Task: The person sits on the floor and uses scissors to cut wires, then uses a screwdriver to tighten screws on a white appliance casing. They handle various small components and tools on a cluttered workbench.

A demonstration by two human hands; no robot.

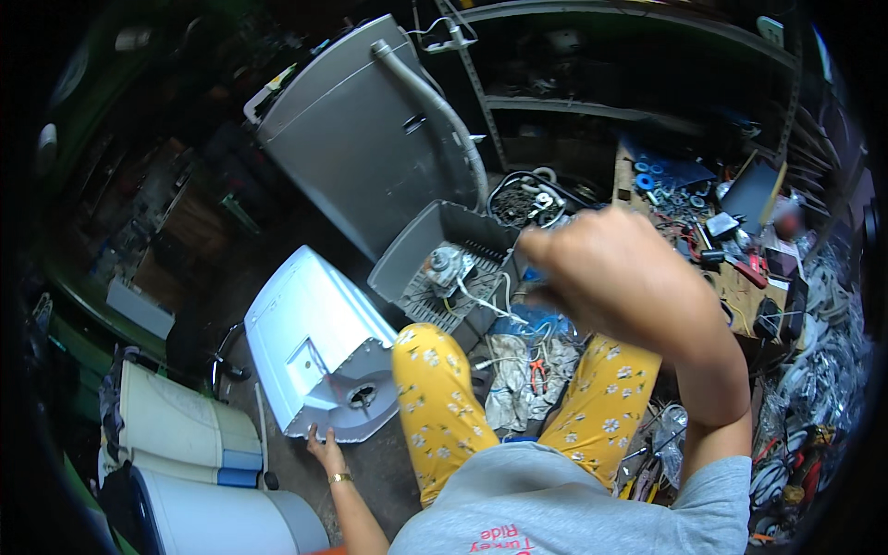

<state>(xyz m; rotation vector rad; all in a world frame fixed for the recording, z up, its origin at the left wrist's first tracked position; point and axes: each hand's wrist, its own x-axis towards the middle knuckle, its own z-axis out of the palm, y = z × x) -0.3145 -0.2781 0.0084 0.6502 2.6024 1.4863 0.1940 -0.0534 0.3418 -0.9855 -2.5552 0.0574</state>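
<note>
I sit on the floor in yellow flowered trousers (435, 398). My left hand (322, 450) lies low at the left, fingers apart, touching the lower edge of a white appliance casing (305, 333) that lies on the floor. My right hand (606, 273) is raised close to the camera, back toward me, fingers curled and blurred. Whether it holds anything is hidden. Beyond it stands a grey plastic base (416, 250) with a small motor (446, 268) and white wires in it.
A grey appliance body (351, 139) with a grey hose (435, 102) leans behind. Red-handled pliers (537, 372) lie on cloth between my knees. White tubs (185, 435) stand at lower left. A cluttered workbench (731, 231) and tangled wires (823, 370) fill the right.
</note>
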